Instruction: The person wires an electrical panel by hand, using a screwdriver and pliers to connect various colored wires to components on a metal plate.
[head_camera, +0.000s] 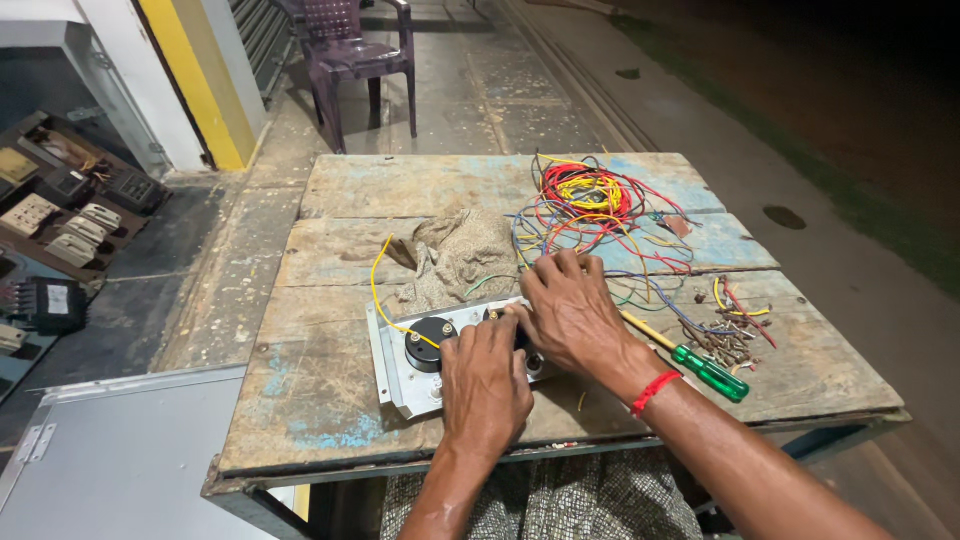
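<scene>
A grey metal panel (396, 372) with round black parts (428, 343) mounted on it lies near the front of a worn wooden table (330, 420). My left hand (486, 385) rests on the panel's front right, fingers curled over it. My right hand (570, 312) presses down on the panel's far right side, fingers bent; a red thread band circles that wrist. A yellow wire (378, 275) loops up from one black part. What the fingers pinch is hidden under both hands.
A tangle of red, yellow and blue wires (592, 205) lies at the back right. A crumpled cloth (458, 255) sits mid-table. A green-handled screwdriver (706, 372) and wire scraps (735, 330) lie at the right. A purple plastic chair (352, 55) stands beyond; switch boards (70, 225) lie left.
</scene>
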